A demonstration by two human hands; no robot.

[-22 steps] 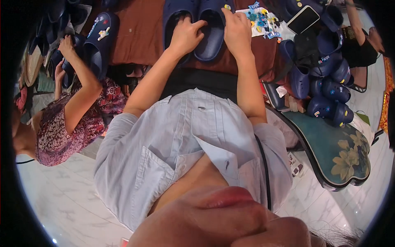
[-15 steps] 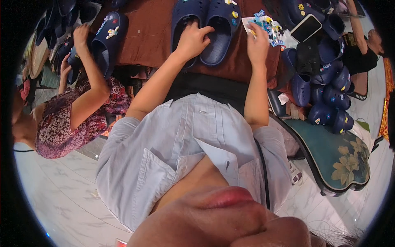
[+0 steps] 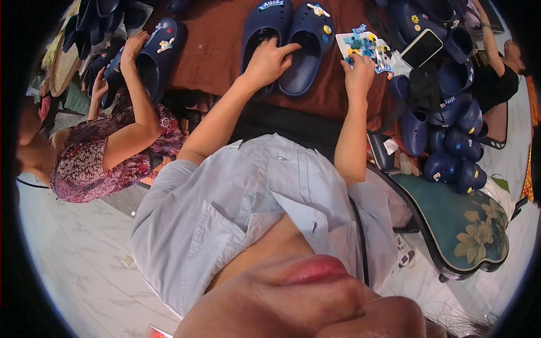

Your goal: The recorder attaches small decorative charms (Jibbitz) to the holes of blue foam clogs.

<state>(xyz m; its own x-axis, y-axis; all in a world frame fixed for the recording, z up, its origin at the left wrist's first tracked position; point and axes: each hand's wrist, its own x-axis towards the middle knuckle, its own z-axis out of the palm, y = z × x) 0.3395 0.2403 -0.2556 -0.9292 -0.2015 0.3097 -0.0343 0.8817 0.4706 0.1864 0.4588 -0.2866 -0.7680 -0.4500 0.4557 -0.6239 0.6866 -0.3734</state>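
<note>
A pair of navy clogs lies on the brown table cloth (image 3: 217,53): the left clog (image 3: 260,25) and the right clog (image 3: 311,39), which carries small charms on its top. My left hand (image 3: 269,61) rests over the left clog's opening, fingers curled on its edge and the index finger stretched onto the right clog. My right hand (image 3: 359,73) is to the right, its fingertips down on a white sheet of colourful charms (image 3: 366,44). Whether it pinches a charm is hidden by the fingers.
A person in a patterned top (image 3: 112,152) sits at my left, with hands on another navy clog (image 3: 160,53). A phone (image 3: 425,48) lies on a heap of navy clogs (image 3: 445,135) at the right. A green flowered chair seat (image 3: 468,225) is lower right. Another person (image 3: 499,73) sits far right.
My right hand left the right clog and moved right onto the charm sheet. My left hand stayed on the clogs, its index finger now extended.
</note>
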